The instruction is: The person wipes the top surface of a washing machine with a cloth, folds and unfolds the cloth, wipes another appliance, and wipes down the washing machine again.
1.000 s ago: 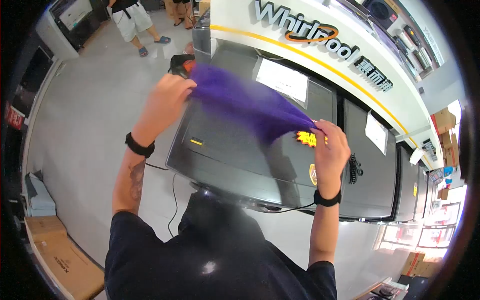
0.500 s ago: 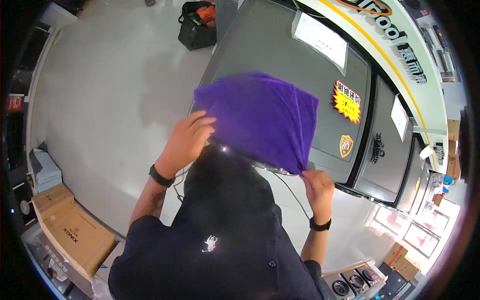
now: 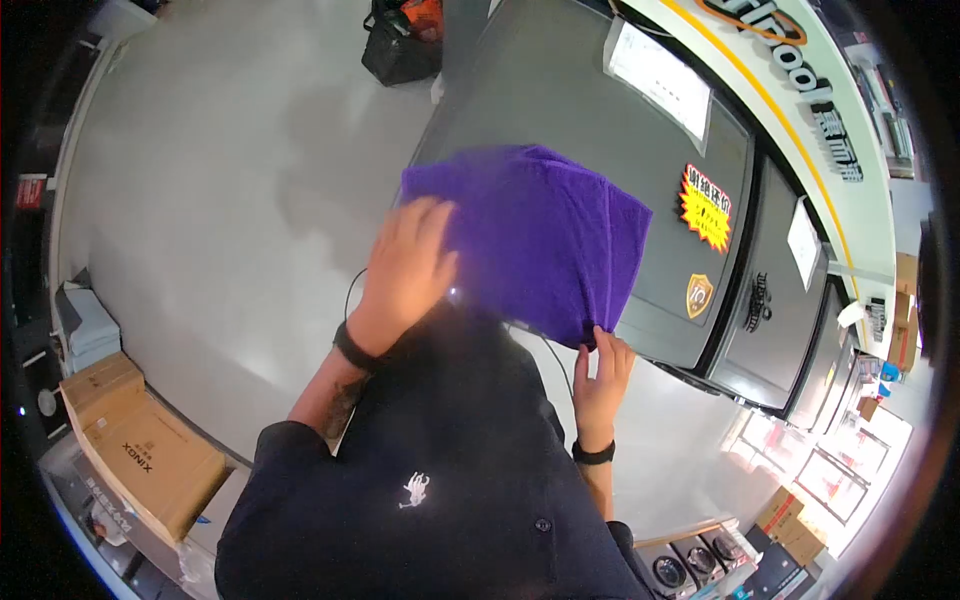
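Observation:
A purple cloth [image 3: 545, 235] lies spread over the near end of a dark grey appliance surface [image 3: 560, 90]. On the cloth's left part rests my left hand [image 3: 405, 265], its fingers extended and slightly blurred, palm down. My right hand [image 3: 604, 385] is at the cloth's lower right corner, fingertips on the fabric with thumb and fingers apart. Both wrists wear black bands. Right of the cloth, the surface bears a red and yellow price sticker [image 3: 706, 208], a gold badge [image 3: 699, 296] and a white sheet in a plastic sleeve [image 3: 660, 80].
More dark appliances [image 3: 770, 300] stand to the right beside a white sign board [image 3: 800, 75]. A black bag [image 3: 400, 45] sits on the floor beyond. Cardboard boxes [image 3: 145, 450] are at the lower left. A thin cable [image 3: 560, 365] hangs below the appliance's near edge.
The cloth, stretched in the air a second ago, now lies on the surface. My left hand has moved onto its left part. My right hand has loosened its pinch at the corner.

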